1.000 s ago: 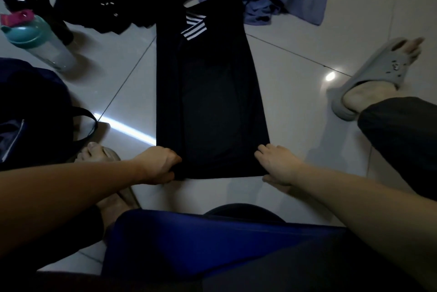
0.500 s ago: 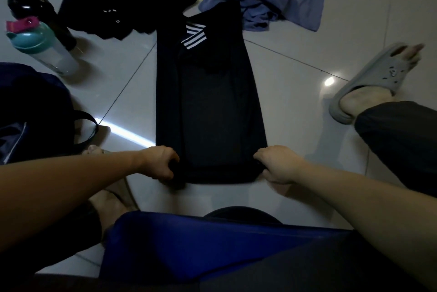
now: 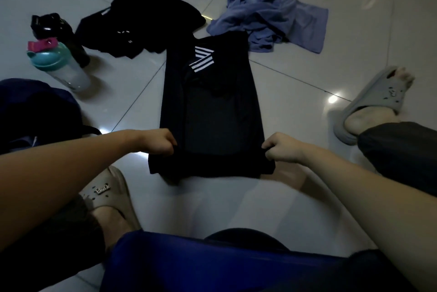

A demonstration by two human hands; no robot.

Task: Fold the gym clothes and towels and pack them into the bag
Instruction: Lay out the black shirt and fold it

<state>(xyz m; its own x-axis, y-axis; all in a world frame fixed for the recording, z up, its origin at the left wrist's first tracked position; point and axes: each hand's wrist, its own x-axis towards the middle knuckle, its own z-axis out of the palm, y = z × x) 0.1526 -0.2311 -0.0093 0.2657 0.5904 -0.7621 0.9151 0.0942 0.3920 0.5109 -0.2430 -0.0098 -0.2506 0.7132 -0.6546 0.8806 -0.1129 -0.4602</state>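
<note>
Pinching the near hem corners, the left hand and right hand hold the black shirt, one at each side. Its long axis runs straight away across the floor, so folding likely carries the hem forward, both hands equally near.

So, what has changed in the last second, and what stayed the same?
The right hand, whose fingers lay straighter at the near right corner, now grips the black shirt like the left hand. Both hands have lifted the shirt's near end off the floor, so the hem hangs below them. The blue towel, the black clothes pile, the teal-lidded bottle and the bag stayed put.
</note>
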